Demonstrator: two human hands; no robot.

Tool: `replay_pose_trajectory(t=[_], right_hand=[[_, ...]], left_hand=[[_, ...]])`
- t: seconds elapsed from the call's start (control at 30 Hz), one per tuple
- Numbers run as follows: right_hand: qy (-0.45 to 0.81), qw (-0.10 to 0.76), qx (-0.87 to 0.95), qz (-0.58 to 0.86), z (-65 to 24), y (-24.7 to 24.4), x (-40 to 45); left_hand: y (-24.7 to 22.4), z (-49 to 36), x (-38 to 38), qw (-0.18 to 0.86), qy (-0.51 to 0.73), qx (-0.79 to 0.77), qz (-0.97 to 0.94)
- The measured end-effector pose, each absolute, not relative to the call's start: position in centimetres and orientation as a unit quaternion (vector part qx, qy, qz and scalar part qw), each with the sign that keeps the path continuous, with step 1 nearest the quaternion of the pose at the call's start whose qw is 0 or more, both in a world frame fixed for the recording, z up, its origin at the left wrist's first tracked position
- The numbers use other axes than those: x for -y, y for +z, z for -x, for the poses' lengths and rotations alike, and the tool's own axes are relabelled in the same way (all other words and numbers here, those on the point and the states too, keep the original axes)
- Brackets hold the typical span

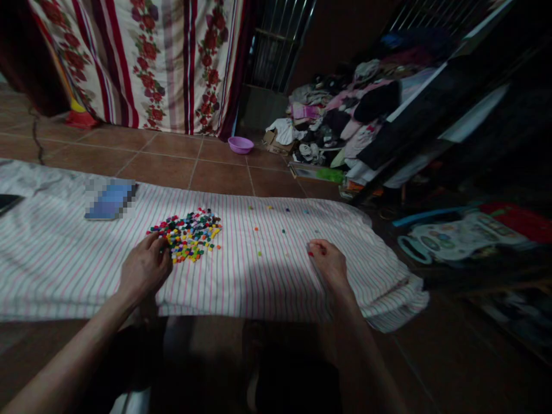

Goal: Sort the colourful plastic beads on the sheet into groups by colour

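Observation:
A heap of tiny coloured cubes (190, 233) lies on a striped cloth (233, 287). My left hand (146, 261) rests at the heap's left edge, fingers curled closed; what they hold, if anything, is hidden. To the right, my right hand (330, 261) is closed in a pinch low over the cloth, with a small red cube (310, 253) at its fingertips. Single cubes lie spaced out in rows between the heap and this hand, among them an orange cube (256, 229), a dark green cube (283, 231) and a blue cube (287, 210).
A phone-like flat object (110, 200), blurred out, lies on the cloth at left, with a dark object (9, 202) at the edge. Beyond are a tiled floor (172, 164), a purple basin (240, 145), a floral curtain (172, 69) and piled clothes (340, 115).

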State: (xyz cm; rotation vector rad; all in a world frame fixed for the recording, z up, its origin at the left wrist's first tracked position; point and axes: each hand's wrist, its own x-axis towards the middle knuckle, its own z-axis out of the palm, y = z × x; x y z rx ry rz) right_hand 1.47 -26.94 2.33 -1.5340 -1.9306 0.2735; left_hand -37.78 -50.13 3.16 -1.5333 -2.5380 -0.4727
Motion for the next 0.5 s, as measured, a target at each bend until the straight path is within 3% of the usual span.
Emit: replay_pose_trajectory(t=[0.27,0.5], right_hand=[[0.138,0.356,0.792,0.476,7.2,3.7,29.2],[0.183,0.3,0.853,0.386,15.9,3.8,32.6]], left_hand=[[2.6,38.1,50.2,0.076,-0.171,0.839,0.511],[2.4,38.5,50.2,0.063,-0.211,0.833,0.507]])
